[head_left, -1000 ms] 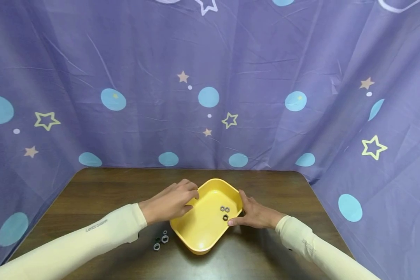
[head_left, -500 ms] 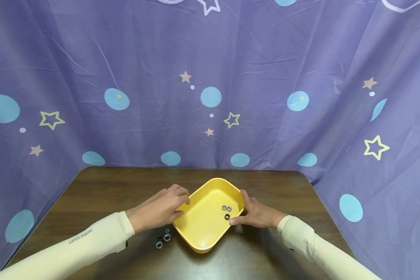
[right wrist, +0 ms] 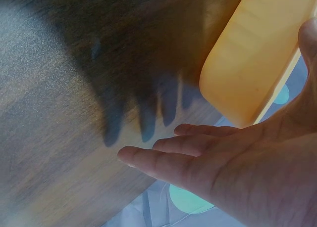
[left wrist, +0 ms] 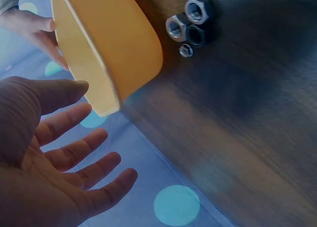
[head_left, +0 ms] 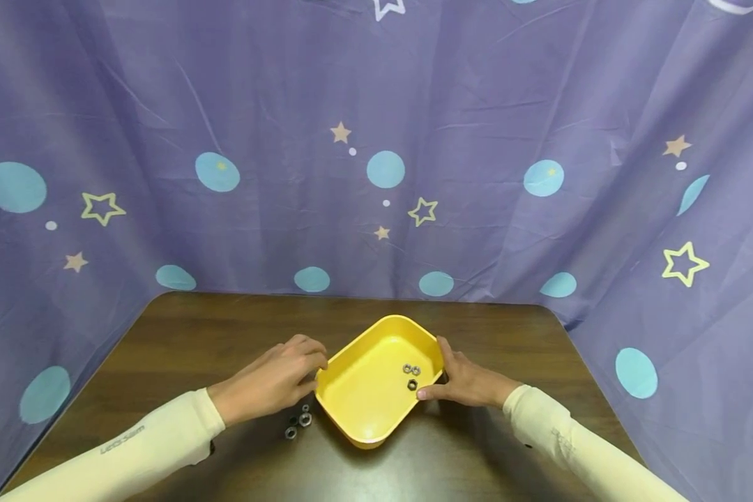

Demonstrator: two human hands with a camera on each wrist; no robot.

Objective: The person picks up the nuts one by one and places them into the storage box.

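A yellow plastic tray [head_left: 367,440] stands slantwise on the table, with two silver hex nuts [head_left: 416,371] and one dark nut [head_left: 412,384] inside. My left hand [head_left: 270,380] is just left of the tray's rim, fingers loosely spread, holding nothing; its thumb overlaps the rim in the left wrist view. My right hand [head_left: 470,380] rests at the tray's right corner, thumb by the near rim and index finger along the far side. Its other fingers extend straight in the right wrist view. Several nuts [left wrist: 177,26], silver and black, lie clustered on the table beside the tray, below my left hand.
The brown wooden table [head_left: 226,328] ends at the back against a purple curtain [head_left: 326,209] with stars and blue dots. Long pale sleeves [head_left: 157,443] cover both forearms. Hand shadows fall on the wood in the right wrist view.
My left hand has drawn back leftward from over the tray's inside to just outside its rim. The right hand keeps its place at the corner, and the whole head view has shifted slightly.
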